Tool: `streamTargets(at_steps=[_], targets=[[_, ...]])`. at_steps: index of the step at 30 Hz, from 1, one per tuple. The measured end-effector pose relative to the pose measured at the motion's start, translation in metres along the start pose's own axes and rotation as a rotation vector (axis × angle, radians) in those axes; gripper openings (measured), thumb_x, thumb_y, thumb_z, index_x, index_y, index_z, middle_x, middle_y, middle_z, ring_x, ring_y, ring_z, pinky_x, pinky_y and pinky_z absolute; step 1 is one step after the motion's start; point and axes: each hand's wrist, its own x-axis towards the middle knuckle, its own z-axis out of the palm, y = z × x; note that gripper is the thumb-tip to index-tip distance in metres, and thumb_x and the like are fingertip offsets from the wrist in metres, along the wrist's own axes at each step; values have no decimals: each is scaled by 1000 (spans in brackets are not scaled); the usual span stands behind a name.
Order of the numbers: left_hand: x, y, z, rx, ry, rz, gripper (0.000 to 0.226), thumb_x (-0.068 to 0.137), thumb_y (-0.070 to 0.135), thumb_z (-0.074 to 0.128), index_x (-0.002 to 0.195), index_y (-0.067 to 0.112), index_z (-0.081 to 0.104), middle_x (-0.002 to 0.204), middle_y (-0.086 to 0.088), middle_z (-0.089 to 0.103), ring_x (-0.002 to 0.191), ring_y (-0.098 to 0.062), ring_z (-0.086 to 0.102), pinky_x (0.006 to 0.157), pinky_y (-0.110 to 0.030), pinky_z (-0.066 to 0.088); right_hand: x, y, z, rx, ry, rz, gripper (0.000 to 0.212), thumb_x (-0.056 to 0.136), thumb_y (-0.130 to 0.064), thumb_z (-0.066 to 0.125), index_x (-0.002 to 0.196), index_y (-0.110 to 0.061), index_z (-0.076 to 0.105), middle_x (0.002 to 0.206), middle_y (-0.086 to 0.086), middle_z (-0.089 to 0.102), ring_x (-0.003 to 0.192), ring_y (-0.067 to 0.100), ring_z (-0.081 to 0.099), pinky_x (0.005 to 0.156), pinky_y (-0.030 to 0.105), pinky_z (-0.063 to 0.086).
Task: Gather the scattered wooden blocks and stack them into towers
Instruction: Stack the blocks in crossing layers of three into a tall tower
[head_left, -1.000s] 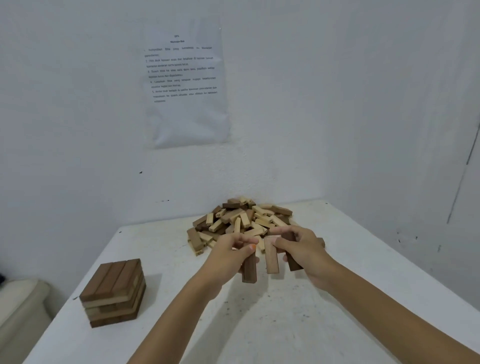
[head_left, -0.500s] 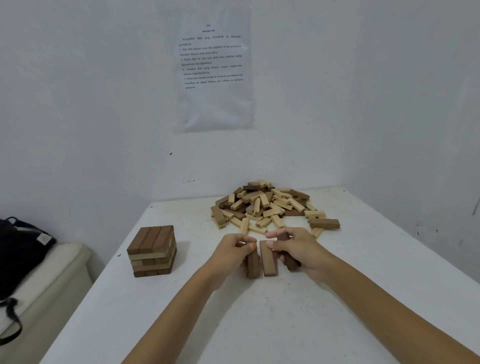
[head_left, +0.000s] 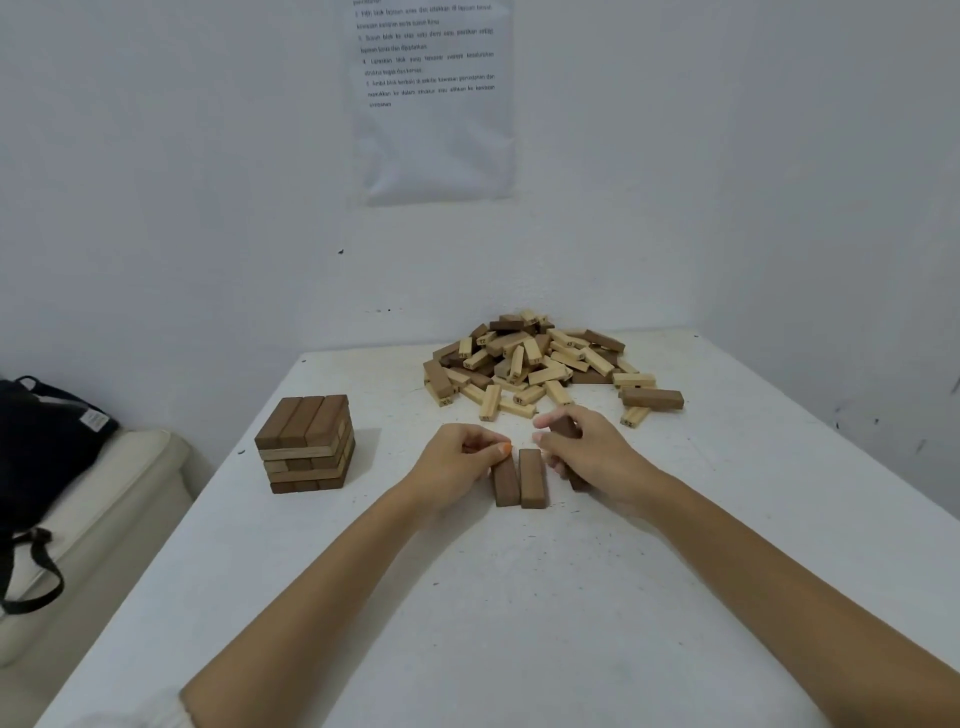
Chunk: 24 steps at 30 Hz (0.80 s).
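We see a black bag (head_left: 41, 441) far left on a cream seat (head_left: 114, 499), both beside the white table (head_left: 467, 649), whose top is scuffed and speckled. The table sits in a corner of white walls. On its left part stands a tower (head_left: 306, 447) of dark and light layers, and its top three blocks run long axis away from us. A printed sheet (head_left: 434, 104) hangs on the back wall (head_left: 182, 182) above. At table centre, left hand (head_left: 457, 467) has its fingers curled, tips at the far end of the left block (head_left: 505, 482); pinching or only touching, we cannot tell. That block lies flat, long axis pointing away from us, with the second block (head_left: 532, 478) parallel and touching its right side. Behind them is the pile (head_left: 530, 364) near the back wall, a jumble of light and dark blocks pointing every way. Right hand (head_left: 597, 460) has its fingers wrapped round a third block (head_left: 563, 428), just right of the pair, roughly parallel, with the far end poking out. A lone dark block (head_left: 652, 399) lies crosswise at the pile's right edge.
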Motion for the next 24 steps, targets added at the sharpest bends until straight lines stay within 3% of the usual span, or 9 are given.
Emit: streamTargets(at_steps=[3,6,8,11,16,19,24], targets=[[0,-2,2,21,38,-4,19,94,20,58,110,12,67,92,5,62,79,1,54,60,1,40,3,1,-2,68,56,80,28,100,-13,41,123,-14,57,79,6,55,68,15,54,70,29,51],[1,-2,3,31,57,-7,18,95,23,58,109,15,65,91,7,58,80,-1,51,67,-7,41,2,7,-3,-53,82,10,35,102,-13,41,136,-13,49,84,2,63,79,15,58,83,34,50],[2,-3,1,12,80,-32,16,95,22,57,108,16,64,87,6,56,78,-4,51,71,-18,44,-2,9,-4,-149,97,-63,34,101,-17,48,134,-17,52,89,0,70,89,15,60,78,31,44],[1,-4,-3,-15,78,-89,14,95,19,56,107,14,62,80,4,57,66,-9,52,61,-18,44,-3,10,-6,-163,136,-102,31,97,-18,57,127,-18,58,92,1,69,97,19,60,82,31,44],[-2,-2,-4,8,53,-119,18,95,21,57,111,15,62,81,4,60,66,-7,55,56,-12,45,-1,11,-6,-299,205,-77,27,91,-20,66,117,-18,61,99,8,61,92,19,57,69,25,43],[-3,-1,-5,-14,54,-144,21,94,21,58,114,13,60,84,2,60,65,-7,59,49,-9,44,-3,11,-10,-369,267,-102,21,93,-22,63,113,-15,62,89,5,60,85,14,55,61,19,38],[-7,2,-6,-100,0,-173,26,91,10,62,117,6,59,82,0,58,62,-10,64,62,-15,54,-6,8,-11,-396,227,-72,19,94,-15,60,113,-14,60,83,4,57,76,14,54,57,20,40]])
